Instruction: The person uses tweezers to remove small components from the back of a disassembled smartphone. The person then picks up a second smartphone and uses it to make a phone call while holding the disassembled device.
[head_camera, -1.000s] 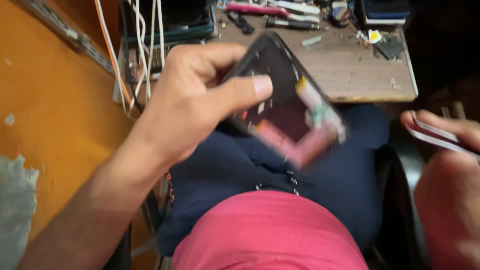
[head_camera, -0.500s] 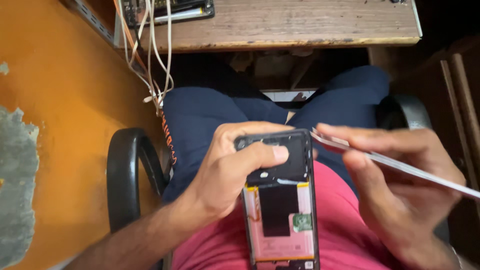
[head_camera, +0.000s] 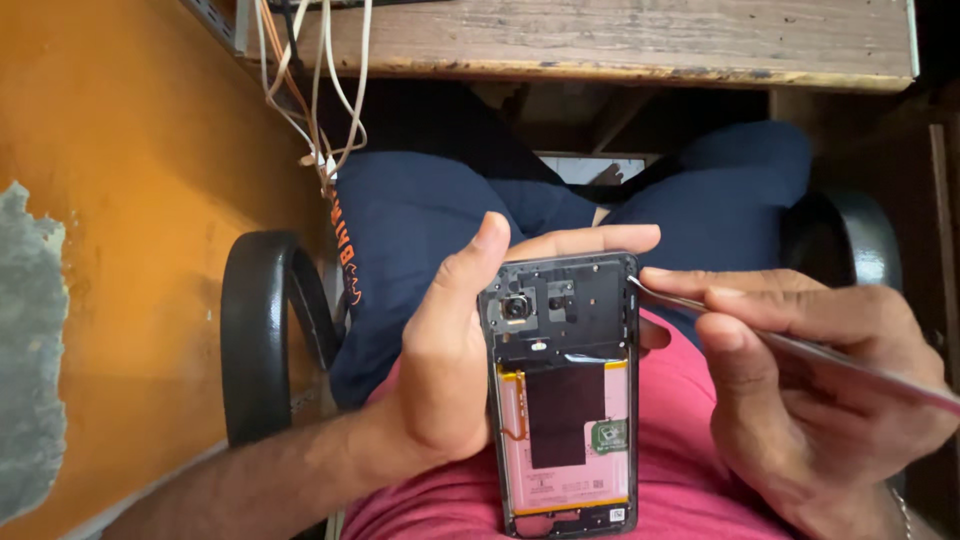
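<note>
— Two hands on one job. How does the opened phone (head_camera: 563, 390) sit?

— Over the lap, below the wooden desk edge (head_camera: 600, 45). The left hand (head_camera: 450, 370) is wrapped round the phone's left side, thumb up along the frame, fingers behind its top.

— And right of the phone?

— The right hand (head_camera: 810, 390) is pinched on a thin metal pry tool (head_camera: 800, 345), its tip touching the phone's upper right edge.

— How will it handle?

— Light, stiff and likely fragile — the pink battery (head_camera: 570, 435) and camera parts lie bare. I'd grip only the rim, never the exposed middle.
</note>
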